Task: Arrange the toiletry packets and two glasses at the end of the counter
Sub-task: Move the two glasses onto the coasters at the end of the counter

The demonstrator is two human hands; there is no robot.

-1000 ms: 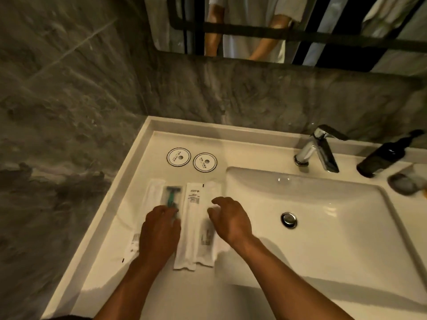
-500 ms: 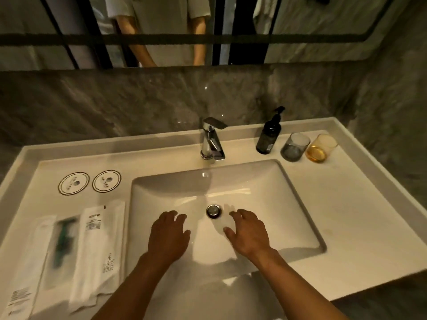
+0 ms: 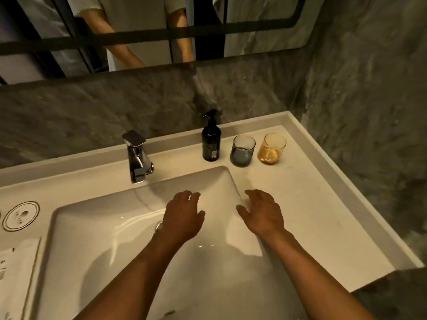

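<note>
A grey glass [image 3: 242,150] and an amber glass [image 3: 271,148] stand side by side at the back right of the white counter [image 3: 312,204]. My left hand [image 3: 182,215] hovers over the basin, fingers spread, holding nothing. My right hand [image 3: 262,213] is above the basin's right edge, also empty with fingers apart, well short of the glasses. A white toiletry packet [image 3: 17,271] lies at the far left edge, mostly cut off by the frame.
A black pump bottle [image 3: 211,140] stands left of the grey glass. The chrome faucet [image 3: 137,158] sits behind the basin [image 3: 115,227]. A round coaster [image 3: 20,215] lies on the left counter. Stone walls close in at the back and right; a mirror hangs above.
Both hands left the packets on the left and have moved right across the basin. My view swung right, so the glasses are nearer centre and the packets slid almost out of frame.
</note>
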